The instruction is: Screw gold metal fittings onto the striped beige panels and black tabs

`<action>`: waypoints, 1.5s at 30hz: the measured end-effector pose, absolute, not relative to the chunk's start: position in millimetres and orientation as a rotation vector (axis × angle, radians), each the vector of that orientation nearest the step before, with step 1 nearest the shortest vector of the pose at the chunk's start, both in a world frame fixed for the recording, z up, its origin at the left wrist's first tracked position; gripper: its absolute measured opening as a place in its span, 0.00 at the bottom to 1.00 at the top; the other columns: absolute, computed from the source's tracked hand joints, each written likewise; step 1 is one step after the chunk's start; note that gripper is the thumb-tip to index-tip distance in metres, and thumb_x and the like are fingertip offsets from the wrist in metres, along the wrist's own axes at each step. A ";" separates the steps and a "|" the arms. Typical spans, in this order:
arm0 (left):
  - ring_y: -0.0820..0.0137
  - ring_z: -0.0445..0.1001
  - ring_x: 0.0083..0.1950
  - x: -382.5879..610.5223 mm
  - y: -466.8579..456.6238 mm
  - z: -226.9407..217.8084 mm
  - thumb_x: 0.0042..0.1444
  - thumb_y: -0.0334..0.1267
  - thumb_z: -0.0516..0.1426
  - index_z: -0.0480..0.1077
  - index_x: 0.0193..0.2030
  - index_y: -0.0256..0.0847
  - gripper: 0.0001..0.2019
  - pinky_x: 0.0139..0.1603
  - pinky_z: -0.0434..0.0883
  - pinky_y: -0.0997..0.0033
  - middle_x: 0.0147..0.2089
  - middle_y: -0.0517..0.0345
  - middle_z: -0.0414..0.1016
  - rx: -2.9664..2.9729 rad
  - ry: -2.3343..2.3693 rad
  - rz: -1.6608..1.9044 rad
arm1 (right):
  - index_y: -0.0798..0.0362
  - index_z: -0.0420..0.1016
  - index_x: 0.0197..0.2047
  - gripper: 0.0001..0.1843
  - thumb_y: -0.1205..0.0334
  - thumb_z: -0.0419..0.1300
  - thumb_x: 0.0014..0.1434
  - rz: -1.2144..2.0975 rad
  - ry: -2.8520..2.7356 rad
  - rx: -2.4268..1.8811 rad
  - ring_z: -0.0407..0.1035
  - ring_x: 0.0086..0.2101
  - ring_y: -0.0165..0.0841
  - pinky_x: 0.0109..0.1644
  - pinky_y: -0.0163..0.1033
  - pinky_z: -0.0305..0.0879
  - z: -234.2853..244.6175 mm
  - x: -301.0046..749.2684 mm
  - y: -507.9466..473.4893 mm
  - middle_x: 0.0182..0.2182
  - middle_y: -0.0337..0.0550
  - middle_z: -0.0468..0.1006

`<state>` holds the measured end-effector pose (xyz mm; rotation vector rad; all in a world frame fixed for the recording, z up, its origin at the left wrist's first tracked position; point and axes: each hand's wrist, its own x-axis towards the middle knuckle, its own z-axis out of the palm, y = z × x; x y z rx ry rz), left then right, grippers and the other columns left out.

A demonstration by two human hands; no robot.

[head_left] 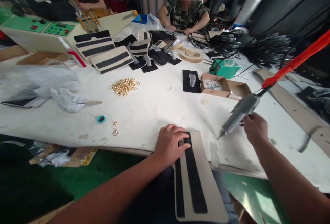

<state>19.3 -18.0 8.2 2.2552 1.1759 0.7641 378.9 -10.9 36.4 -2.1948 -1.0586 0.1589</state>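
Striped panel (211, 189), pinned under the flattened left hand (170, 145), could be tipped off the worktop (154, 103) if jolted by the electric screwdriver (238, 114) gripped in the right hand (255, 127).

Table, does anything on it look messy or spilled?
Yes. The gold bits lie in a loose heap on the bare table, not in a box, and two strays sit apart. The striped panel under the left hand overhangs the edge.
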 end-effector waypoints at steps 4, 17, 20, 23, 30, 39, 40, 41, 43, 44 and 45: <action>0.55 0.72 0.62 19.4 -18.4 6.2 0.54 0.40 0.73 0.82 0.47 0.52 0.14 0.62 0.68 0.47 0.57 0.61 0.84 2.258 1.167 0.781 | 0.47 0.81 0.41 0.17 0.42 0.64 0.62 0.265 -0.970 -2.239 0.77 0.29 0.45 0.36 0.49 0.71 37.9 335.5 -102.5 0.28 0.46 0.82; 0.55 0.73 0.60 20.6 -19.3 10.1 0.56 0.41 0.72 0.82 0.47 0.51 0.12 0.59 0.68 0.48 0.56 0.61 0.84 2.295 1.172 0.780 | 0.48 0.82 0.39 0.11 0.55 0.59 0.70 0.758 -1.771 -1.677 0.74 0.41 0.39 0.49 0.42 0.67 33.4 210.9 -63.0 0.37 0.42 0.78; 0.54 0.72 0.61 19.6 -19.5 9.7 0.57 0.41 0.71 0.81 0.48 0.51 0.12 0.60 0.68 0.48 0.56 0.60 0.84 2.278 1.175 0.771 | 0.47 0.82 0.39 0.11 0.55 0.59 0.70 0.755 -1.784 -1.677 0.74 0.41 0.39 0.49 0.42 0.67 30.3 211.6 -65.3 0.37 0.42 0.79; 0.54 0.72 0.61 18.5 -19.4 10.7 0.57 0.41 0.71 0.81 0.49 0.51 0.13 0.61 0.67 0.48 0.57 0.59 0.83 2.282 1.164 0.752 | 0.47 0.82 0.39 0.10 0.55 0.60 0.69 0.767 -1.763 -1.680 0.74 0.40 0.39 0.48 0.42 0.67 30.3 209.1 -65.3 0.37 0.42 0.79; 0.55 0.72 0.61 19.2 -18.9 10.9 0.58 0.41 0.70 0.80 0.49 0.50 0.12 0.60 0.68 0.48 0.57 0.58 0.83 2.300 1.159 0.763 | 0.48 0.83 0.38 0.11 0.53 0.61 0.67 0.802 -1.697 -1.729 0.75 0.40 0.39 0.48 0.42 0.69 29.1 206.8 -61.1 0.37 0.43 0.81; 0.54 0.71 0.62 18.4 -18.4 8.0 0.58 0.42 0.70 0.80 0.50 0.49 0.14 0.62 0.67 0.47 0.58 0.59 0.83 2.292 1.149 0.762 | 0.47 0.82 0.37 0.09 0.52 0.67 0.61 0.869 -1.545 -1.862 0.74 0.33 0.38 0.39 0.42 0.66 28.0 208.1 -56.5 0.31 0.39 0.81; 0.54 0.71 0.62 18.4 -18.4 7.6 0.58 0.42 0.71 0.80 0.50 0.49 0.14 0.61 0.67 0.47 0.58 0.59 0.82 2.292 1.149 0.760 | 0.48 0.82 0.37 0.09 0.51 0.67 0.60 0.894 -1.513 -1.894 0.73 0.31 0.37 0.37 0.41 0.65 29.2 208.0 -55.1 0.30 0.38 0.81; 0.54 0.71 0.62 18.4 -18.4 7.3 0.58 0.42 0.71 0.80 0.50 0.49 0.14 0.61 0.67 0.47 0.58 0.58 0.82 2.293 1.147 0.756 | 0.48 0.81 0.36 0.09 0.51 0.68 0.60 0.923 -1.492 -1.909 0.73 0.31 0.37 0.36 0.41 0.65 30.4 208.1 -53.4 0.29 0.38 0.81; 0.54 0.71 0.62 18.3 -18.3 6.9 0.58 0.42 0.71 0.80 0.50 0.49 0.14 0.61 0.67 0.47 0.58 0.58 0.82 2.300 1.143 0.754 | 0.48 0.81 0.35 0.09 0.52 0.68 0.60 0.979 -1.484 -1.902 0.73 0.31 0.36 0.36 0.40 0.64 32.3 208.7 -49.8 0.28 0.37 0.81; 0.54 0.71 0.62 18.2 -18.2 6.9 0.57 0.42 0.71 0.80 0.50 0.49 0.14 0.61 0.67 0.47 0.58 0.58 0.82 2.304 1.142 0.756 | 0.48 0.81 0.35 0.09 0.52 0.68 0.60 0.998 -1.484 -1.900 0.73 0.30 0.36 0.35 0.40 0.64 33.0 209.1 -48.1 0.28 0.36 0.81; 0.54 0.71 0.62 18.2 -18.1 7.0 0.57 0.43 0.71 0.80 0.50 0.49 0.15 0.61 0.67 0.47 0.58 0.58 0.82 2.308 1.142 0.759 | 0.48 0.80 0.34 0.09 0.52 0.68 0.60 1.011 -1.489 -1.901 0.73 0.30 0.35 0.34 0.39 0.63 33.4 209.6 -46.8 0.27 0.36 0.81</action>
